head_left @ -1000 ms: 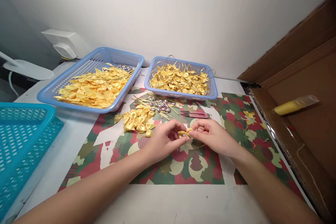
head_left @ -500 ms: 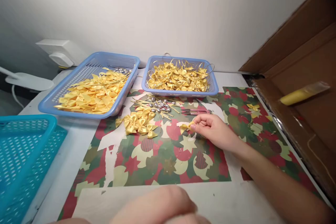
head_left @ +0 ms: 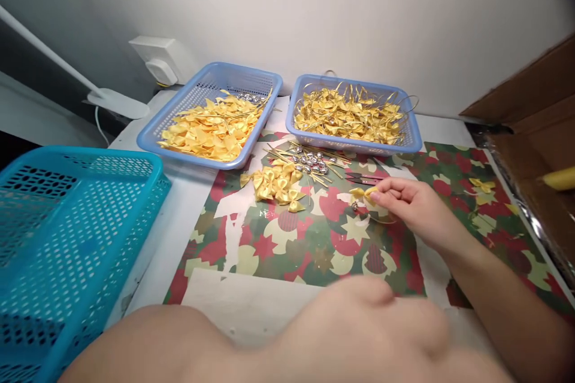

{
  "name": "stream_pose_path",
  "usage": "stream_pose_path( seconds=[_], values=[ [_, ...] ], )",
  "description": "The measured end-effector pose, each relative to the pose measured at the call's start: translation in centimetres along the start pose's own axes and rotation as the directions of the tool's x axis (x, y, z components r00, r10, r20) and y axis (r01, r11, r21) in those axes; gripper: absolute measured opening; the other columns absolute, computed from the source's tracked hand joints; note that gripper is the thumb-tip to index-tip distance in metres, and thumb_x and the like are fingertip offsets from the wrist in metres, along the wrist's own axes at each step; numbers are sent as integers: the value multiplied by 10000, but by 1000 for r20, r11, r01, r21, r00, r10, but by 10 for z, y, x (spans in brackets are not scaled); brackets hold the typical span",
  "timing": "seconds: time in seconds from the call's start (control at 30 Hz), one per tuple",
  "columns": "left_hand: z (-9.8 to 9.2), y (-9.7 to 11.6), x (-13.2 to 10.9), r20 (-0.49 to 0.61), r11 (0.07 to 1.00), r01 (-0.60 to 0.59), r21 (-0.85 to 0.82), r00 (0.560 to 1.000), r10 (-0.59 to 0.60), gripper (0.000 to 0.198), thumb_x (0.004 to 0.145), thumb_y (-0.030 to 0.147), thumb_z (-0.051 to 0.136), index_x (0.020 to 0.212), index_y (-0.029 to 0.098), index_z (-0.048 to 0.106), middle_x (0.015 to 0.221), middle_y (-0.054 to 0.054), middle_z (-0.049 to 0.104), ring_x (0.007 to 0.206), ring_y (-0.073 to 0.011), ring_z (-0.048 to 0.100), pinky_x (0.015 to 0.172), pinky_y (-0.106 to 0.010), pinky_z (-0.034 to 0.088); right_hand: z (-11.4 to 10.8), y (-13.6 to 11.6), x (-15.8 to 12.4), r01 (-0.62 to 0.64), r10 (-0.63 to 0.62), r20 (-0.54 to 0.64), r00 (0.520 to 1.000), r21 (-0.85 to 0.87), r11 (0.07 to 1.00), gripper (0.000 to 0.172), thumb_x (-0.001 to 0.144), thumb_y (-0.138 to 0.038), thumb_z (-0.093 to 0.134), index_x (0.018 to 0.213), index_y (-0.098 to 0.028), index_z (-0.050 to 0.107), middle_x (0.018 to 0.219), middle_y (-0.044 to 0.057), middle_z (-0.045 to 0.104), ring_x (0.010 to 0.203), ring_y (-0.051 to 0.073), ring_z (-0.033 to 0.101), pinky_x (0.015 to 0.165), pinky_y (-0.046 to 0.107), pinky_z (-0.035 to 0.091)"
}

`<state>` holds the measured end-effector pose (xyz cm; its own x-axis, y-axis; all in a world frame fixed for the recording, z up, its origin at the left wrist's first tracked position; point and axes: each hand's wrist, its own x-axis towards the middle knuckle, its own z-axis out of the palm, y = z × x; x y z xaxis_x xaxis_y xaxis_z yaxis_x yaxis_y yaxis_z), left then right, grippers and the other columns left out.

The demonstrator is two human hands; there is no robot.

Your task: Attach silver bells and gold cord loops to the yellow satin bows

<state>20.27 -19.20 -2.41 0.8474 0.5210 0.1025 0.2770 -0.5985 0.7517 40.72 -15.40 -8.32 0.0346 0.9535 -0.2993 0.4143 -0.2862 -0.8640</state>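
The left hand (head_left: 359, 323) has let go of the small yellow bow (head_left: 363, 193) and drawn back toward the camera, where it now fills the bottom of the view as a blur; whether its fingers are spread or curled I cannot tell. The bow is thus left to the right hand (head_left: 415, 206) alone, pinched between thumb and fingertips just above the patterned mat (head_left: 314, 251), with a thin gold loop trailing under it; a second ago both hands were meeting on it, so the two-handed part of the work looks finished for this piece.

The bow is glossy satin ribbon, its wings flat and soft; a loose heap of like bows (head_left: 276, 184) lies on the mat to the left, beside a cluster of small silver bells (head_left: 309, 161) and stiff gold cords. Thread snips (head_left: 362, 178) lie just beyond the right hand. Two pale blue perforated plastic baskets stand at the back of the table: the left basket (head_left: 179, 131) is heaped with plain bows, the right basket (head_left: 413, 140) with bows tangled in gold loops. A teal basket (head_left: 67, 239) sits at the far left.
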Motion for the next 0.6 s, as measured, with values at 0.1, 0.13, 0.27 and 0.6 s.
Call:
stream_pose_path(
  seconds=[0.1,0.13,0.27,0.6],
  values=[
    [-11,-26,18,-199,984,131,119,974,-105,103,774,254,670,730,239,578,689,-19,592,642,-191,585,554,-317,442,-2,-1,-1,13,-12,-47,999,16,1000,401,760,-573,672,722,-180,600,481,-59,436,438,71,291,439,235,197],
    [-14,-39,24,-313,975,204,89,935,-167,91,792,274,649,801,221,575,771,-37,602,714,-207,593,597,-320,455,-3,-3,-2,22,-21,-43,999,26,999,398,759,-571,672,724,-180,603,481,-62,423,439,71,286,439,235,195],
    [-11,-85,47,-208,928,254,-274,926,-315,383,817,462,634,1066,182,554,988,-66,630,765,-185,613,606,-285,485,-3,-10,-5,43,-42,-14,999,76,996,383,757,-551,677,727,-174,613,551,-28,517,485,89,387,474,239,302],
    [13,-115,58,-236,825,301,-478,861,-451,320,862,363,575,609,180,504,577,28,470,552,-119,486,505,-239,378,-24,-16,-18,140,-137,-30,990,313,939,195,881,-312,574,970,-178,684,678,-9,485,610,116,450,554,250,404]
  ],
)
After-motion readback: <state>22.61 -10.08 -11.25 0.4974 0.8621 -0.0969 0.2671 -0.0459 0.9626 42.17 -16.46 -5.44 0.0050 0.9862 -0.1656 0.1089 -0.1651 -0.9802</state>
